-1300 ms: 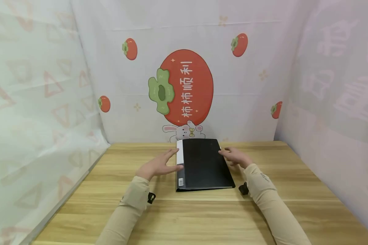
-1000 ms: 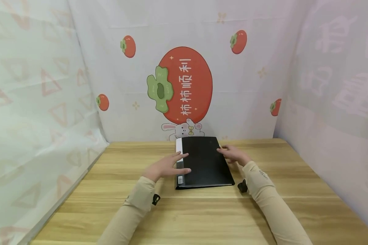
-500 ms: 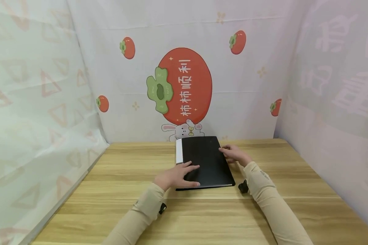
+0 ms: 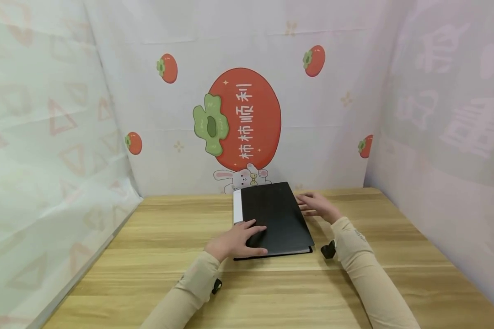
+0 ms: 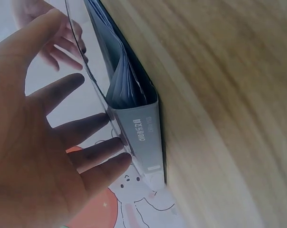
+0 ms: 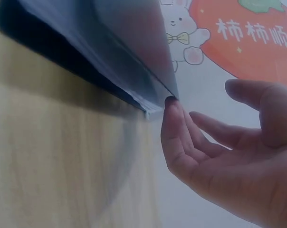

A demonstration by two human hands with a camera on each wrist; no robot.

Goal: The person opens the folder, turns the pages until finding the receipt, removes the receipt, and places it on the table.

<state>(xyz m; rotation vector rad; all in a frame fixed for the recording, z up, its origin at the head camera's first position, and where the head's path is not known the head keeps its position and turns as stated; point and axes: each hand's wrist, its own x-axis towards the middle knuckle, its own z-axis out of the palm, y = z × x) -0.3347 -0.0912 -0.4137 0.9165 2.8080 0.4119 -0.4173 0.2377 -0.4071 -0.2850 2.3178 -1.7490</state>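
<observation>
A black presentation folder [image 4: 273, 214] lies on the wooden table, its white-labelled spine [image 4: 237, 208] to the left. The cover's right edge stands slightly raised, and plastic sleeves [image 5: 129, 88] show inside at the near end. My left hand [image 4: 234, 240] lies over the near left part of the cover with fingers spread; the left wrist view shows the fingertips along the spine side. At the far right edge is my right hand [image 4: 319, 206]. In the right wrist view a fingertip touches the underside of the lifted cover edge [image 6: 169, 92], the thumb apart from it.
The wooden tabletop [image 4: 156, 283] surrounds the folder on all sides. A white cloth backdrop [image 4: 321, 155] with persimmon and rabbit prints hangs right behind it, and pale cloth walls stand left and right. Black wrist cameras sit under both sleeves.
My left hand has moved right and nearer, from the spine onto the cover's near left part. The cover's right edge has risen a little at my right hand, whose fingers now spread more.
</observation>
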